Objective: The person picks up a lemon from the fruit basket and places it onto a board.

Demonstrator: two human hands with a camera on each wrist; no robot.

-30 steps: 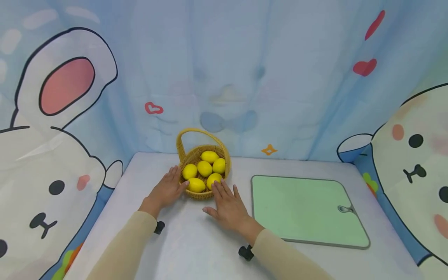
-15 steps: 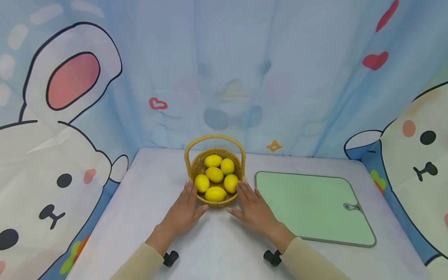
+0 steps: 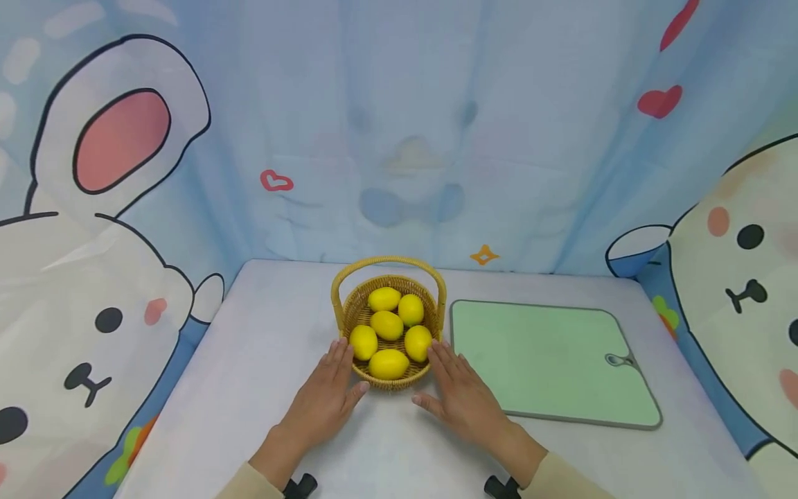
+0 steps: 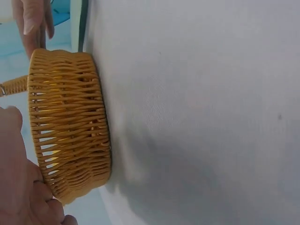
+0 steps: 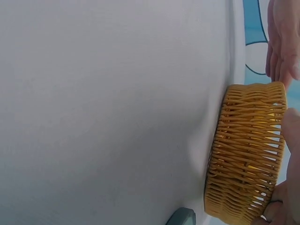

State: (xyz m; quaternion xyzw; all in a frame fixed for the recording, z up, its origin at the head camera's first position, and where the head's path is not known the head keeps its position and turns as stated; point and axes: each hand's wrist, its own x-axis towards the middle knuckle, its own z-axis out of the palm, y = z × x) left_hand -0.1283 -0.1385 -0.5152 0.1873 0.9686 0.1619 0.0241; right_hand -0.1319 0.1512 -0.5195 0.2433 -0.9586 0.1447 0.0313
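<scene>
Wicker basket [image 3: 390, 384], now nearer green board [image 3: 548, 367]

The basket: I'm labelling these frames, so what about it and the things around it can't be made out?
Floor of the basket: head view, largely covered by the lemons.
Outlines of the lemons: both wrist views, hidden by the woven wall.
Handle: left wrist view, cut off by the left edge.
Near left corner of the green board: head view, behind the right hand.
</scene>
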